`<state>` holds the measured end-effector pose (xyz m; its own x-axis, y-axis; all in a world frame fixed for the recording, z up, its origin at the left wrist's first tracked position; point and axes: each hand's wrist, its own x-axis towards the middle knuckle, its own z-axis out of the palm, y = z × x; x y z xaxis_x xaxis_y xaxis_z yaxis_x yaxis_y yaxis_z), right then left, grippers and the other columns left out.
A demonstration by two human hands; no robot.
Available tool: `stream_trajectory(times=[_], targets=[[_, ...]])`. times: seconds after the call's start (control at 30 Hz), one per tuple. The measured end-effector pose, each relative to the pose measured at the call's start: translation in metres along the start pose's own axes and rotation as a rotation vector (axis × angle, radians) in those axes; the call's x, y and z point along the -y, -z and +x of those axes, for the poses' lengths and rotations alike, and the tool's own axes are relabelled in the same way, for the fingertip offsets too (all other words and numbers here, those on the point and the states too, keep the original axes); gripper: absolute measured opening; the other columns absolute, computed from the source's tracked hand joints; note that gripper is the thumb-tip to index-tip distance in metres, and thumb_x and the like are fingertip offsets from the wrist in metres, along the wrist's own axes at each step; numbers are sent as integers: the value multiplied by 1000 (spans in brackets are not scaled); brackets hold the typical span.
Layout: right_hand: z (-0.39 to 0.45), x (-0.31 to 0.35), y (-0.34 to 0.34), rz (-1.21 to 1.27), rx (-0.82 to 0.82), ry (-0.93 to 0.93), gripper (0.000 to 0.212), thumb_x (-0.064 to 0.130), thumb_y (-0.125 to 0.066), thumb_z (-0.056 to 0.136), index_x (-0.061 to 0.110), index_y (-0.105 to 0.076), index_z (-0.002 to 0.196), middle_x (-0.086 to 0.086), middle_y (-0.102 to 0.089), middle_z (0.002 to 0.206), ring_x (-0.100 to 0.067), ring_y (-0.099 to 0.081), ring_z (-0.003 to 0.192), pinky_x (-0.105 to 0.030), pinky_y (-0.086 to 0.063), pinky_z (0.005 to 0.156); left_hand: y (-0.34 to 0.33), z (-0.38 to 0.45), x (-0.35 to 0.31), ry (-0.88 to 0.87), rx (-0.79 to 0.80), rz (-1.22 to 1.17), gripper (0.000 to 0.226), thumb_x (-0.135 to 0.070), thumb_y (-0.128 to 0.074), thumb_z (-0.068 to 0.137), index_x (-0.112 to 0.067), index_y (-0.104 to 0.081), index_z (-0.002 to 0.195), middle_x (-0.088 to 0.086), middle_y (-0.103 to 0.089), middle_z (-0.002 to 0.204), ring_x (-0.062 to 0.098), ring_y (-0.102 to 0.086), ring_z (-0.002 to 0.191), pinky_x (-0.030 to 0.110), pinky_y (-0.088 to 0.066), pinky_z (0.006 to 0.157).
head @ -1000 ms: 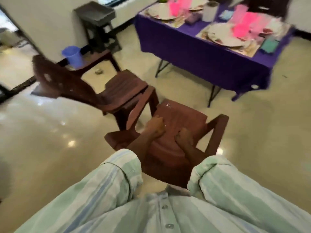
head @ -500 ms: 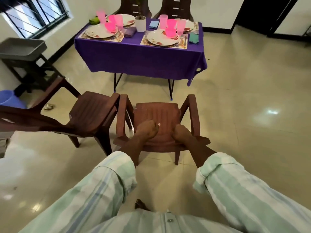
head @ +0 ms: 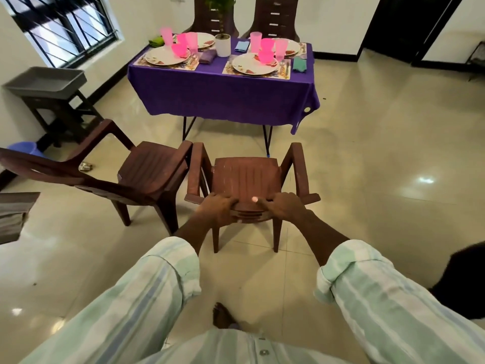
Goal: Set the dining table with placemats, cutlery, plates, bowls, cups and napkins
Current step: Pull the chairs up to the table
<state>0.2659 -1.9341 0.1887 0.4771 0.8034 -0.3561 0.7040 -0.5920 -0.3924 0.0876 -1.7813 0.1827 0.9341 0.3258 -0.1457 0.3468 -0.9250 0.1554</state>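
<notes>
Now the chair (head: pixel 246 177) squarely faces the laid table (head: pixel 223 95).
Left hand (head: pixel 219 210) and right hand (head: pixel 284 208) both clench its backrest top; seating seems the remaining job.

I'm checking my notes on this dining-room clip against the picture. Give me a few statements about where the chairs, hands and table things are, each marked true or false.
1. Both hands grip the top of one brown plastic chair's backrest. True: the left hand and right hand curl over it.
2. The chair they hold is tucked under the table. False: it stands on the floor, apart from the purple-clothed table.
3. A second brown chair stands to its left. True.
4. The cups on the table are blue. False: they are pink.
5. A white pot with a plant stands between the place settings. True.
</notes>
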Motion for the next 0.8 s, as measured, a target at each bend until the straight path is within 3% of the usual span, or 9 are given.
stream_trajectory(times=[0.1,0.2,0.3,0.5,0.63,0.8], targets=[[-7,-2,7,-104,83,63,89,94,-38,65,25,-61,116,3,-65,105,-18,-60,89,-32,-49,80,-3,5,-2,66,-36,66,24,-37,-60,89,-23,-61,109,1,-67,108,23,-64,100,39,-49,92],[-10,-4,5,-343,16,120,45,54,-61,85,19,-60,114,-2,-67,108,-24,-63,94,-34,-49,84,-6,12,-1,118,-15,85,15,-28,-57,92,-21,-64,103,1,-69,98,22,-67,89,37,-56,83],[-9,-4,-5,-466,-174,118,20,26,-58,92,13,-63,106,-7,-70,103,-28,-67,94,-35,-49,87,-8,17,2,108,-7,107,16,-26,-55,94,-19,-65,104,3,-68,96,23,-68,87,37,-57,83],[27,6,-9,-404,-318,185,24,30,-51,96,13,-65,104,-7,-71,93,-30,-68,84,-34,-50,83,2,42,45,72,-5,117,18,-32,-55,94,-23,-62,108,0,-68,96,19,-67,89,36,-56,84],[69,26,-6,-449,-323,145,25,29,-44,98,16,-64,106,-5,-71,95,-29,-68,84,-34,-50,80,10,73,83,72,-10,130,16,-31,-56,92,-27,-65,105,-2,-70,93,18,-68,83,37,-58,80],[131,20,13,-378,-312,92,30,37,-49,98,17,-60,117,-6,-69,103,-29,-67,91,-35,-51,86,28,129,117,-8,-19,135,17,-28,-51,93,-24,-65,103,1,-70,96,22,-68,83,39,-56,79]])
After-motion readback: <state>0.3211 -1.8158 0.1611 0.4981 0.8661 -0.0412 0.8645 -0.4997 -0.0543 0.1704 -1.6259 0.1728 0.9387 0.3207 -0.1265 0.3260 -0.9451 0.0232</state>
